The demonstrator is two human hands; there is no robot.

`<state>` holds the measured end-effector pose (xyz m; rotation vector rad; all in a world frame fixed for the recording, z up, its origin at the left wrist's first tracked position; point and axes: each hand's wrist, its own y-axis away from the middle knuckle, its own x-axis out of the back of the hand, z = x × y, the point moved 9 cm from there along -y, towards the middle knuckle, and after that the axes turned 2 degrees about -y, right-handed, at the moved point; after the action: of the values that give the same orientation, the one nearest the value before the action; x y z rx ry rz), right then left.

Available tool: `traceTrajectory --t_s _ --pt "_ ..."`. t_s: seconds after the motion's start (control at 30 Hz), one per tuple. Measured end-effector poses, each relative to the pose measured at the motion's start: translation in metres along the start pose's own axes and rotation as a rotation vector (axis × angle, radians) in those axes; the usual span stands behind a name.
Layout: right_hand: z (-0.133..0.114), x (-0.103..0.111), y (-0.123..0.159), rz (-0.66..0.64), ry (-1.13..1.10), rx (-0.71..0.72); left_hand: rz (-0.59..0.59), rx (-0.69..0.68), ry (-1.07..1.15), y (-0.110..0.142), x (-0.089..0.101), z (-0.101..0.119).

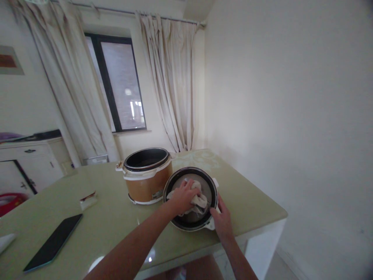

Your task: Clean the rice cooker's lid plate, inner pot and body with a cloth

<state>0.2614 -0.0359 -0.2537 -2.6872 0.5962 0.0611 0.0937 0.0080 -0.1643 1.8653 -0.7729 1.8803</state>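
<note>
Here | lid (pixel 207 189) under left hand (pixel 185 195), which clutches cloth (pixel 200 201) | right hand (pixel 223 220) clamped on lid's right rim

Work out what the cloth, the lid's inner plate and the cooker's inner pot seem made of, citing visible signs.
Cloth: soft matte fabric, perhaps cotton, bunching into folds.
Inner plate: dull grey, probably metal, though little shine confirms it.
Inner pot: likely dark-coated metal, judging by its shiny rim and black interior.
</note>
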Motion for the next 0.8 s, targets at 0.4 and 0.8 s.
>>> traceTrajectory --t_s 0.4,0.8 --pt "0.002 0.000 0.001 -0.018 0.032 0.020 -0.136 -0.077 -0.029 0.031 -0.012 0.005" --pt "-0.002 0.000 -0.003 -0.033 0.047 0.063 0.056 -0.186 -0.110 0.008 0.001 0.029"
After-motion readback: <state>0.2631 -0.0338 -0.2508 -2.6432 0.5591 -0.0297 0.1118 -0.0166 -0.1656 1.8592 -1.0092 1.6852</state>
